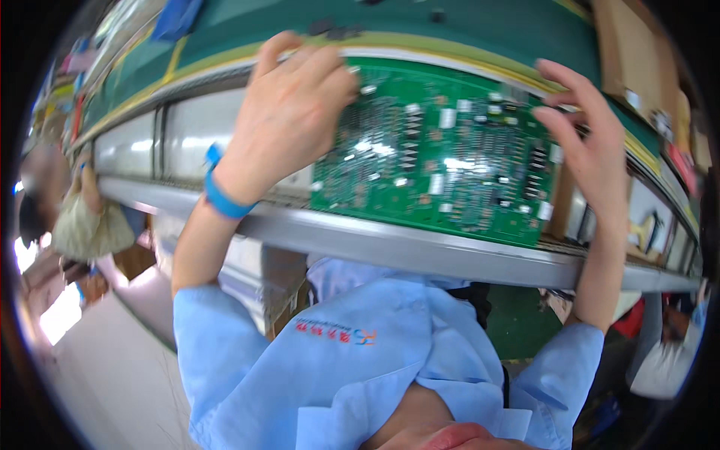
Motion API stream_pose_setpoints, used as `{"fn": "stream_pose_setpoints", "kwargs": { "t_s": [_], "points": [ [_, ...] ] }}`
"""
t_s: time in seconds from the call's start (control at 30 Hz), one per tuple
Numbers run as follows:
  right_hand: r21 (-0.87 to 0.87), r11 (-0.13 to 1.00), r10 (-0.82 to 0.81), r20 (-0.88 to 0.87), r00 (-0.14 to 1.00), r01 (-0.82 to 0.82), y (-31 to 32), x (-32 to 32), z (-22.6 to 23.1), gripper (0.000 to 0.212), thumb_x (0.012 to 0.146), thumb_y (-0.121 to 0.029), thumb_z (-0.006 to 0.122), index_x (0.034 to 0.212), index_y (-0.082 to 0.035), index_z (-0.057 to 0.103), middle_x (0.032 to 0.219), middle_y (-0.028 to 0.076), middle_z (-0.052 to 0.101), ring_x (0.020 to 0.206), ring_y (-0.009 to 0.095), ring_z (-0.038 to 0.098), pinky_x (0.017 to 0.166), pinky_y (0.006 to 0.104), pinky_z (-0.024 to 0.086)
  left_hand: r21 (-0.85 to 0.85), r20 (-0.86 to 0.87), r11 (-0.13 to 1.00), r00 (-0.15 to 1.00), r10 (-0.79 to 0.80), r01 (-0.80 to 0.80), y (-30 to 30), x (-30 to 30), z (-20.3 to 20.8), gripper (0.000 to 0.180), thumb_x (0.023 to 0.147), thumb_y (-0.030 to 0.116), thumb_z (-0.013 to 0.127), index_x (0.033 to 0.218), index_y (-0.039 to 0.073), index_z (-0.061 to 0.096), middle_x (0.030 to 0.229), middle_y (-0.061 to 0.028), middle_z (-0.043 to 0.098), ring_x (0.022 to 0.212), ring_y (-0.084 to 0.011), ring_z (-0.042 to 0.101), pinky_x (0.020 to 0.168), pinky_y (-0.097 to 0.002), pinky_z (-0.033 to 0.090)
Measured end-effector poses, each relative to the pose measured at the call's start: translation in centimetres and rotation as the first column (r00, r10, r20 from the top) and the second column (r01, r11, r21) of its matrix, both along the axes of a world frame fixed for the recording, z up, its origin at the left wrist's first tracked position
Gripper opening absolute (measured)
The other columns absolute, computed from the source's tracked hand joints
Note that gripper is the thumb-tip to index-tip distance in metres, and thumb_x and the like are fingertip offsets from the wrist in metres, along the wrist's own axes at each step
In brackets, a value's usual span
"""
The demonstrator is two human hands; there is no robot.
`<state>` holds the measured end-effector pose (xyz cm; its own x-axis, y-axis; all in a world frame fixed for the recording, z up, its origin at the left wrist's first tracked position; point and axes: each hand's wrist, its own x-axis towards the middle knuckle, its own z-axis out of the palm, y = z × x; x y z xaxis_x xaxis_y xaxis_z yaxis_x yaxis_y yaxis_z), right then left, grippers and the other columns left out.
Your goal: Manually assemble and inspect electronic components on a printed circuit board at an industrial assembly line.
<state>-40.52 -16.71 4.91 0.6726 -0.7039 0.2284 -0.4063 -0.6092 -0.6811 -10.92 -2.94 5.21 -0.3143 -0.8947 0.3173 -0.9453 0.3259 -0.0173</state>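
A large green circuit board (427, 202) lies across the rails of a conveyor line in front of me, populated with many small components, white connectors and rows of black parts. My left hand (296, 105), with a blue band on its wrist, is over the board's far left corner. Its fingers are curled together and their tips are partly hidden, so what they pinch cannot be made out. By the far right corner, my right hand (589, 131) has its thumb and fingers apart, with nothing seen between them.
The metal front rail (420, 251) runs between me and the board. Behind the line is a green-topped shelf (480, 34) with small dark pieces (334, 30) and a blue object (176, 19). Cardboard (637, 52) stands far right. Another person (90, 221) is at the left.
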Motion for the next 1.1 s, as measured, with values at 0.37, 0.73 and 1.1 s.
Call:
{"fn": "stream_pose_setpoints", "kwargs": {
  "t_s": [0.37,0.73,1.1],
  "points": [
    [-0.221,0.905,-0.363,0.044,0.931,0.363,-6.7,-5.4,2.3,0.032,0.088,-0.017,0.068,0.119,-0.008,0.066,0.112,0.003,0.070,0.086,0.010,0.065,0.073,0.0261,0.051,0.041,-0.061,0.999,0.998,-0.030,0.032,0.3,-0.4,1.0,0.011,0.079,0.000,0.067,0.088,0.005,0.064,0.083,-0.0057,0.058,0.081,-0.0243,0.058,0.093,-0.0425,0.039],
    [-0.307,0.791,-0.586,-0.628,0.512,0.529,-16.2,-8.5,1.5,0.045,0.088,-0.046,0.063,0.089,-0.002,0.071,0.080,0.013,0.070,0.072,0.020,0.067,0.070,0.0347,0.052,-0.008,-0.215,1.000,0.976,0.015,-0.017,-0.2,0.8,0.5,0.009,0.082,0.002,0.067,0.090,0.007,0.067,0.082,-0.0050,0.061,0.078,-0.0229,0.058,0.089,-0.0389,0.037],
    [0.175,0.836,-0.328,-0.599,0.730,0.520,-15.2,-7.5,4.3,0.022,0.089,-0.026,0.065,0.091,-0.004,0.067,0.077,0.000,0.065,0.068,0.007,0.060,0.059,0.0219,0.049,-0.006,-0.269,0.999,0.963,0.028,-0.031,0.2,2.1,0.1,0.009,0.082,0.004,0.067,0.090,0.008,0.067,0.081,-0.0041,0.061,0.079,-0.0222,0.058,0.090,-0.0379,0.036]
  ]
}}
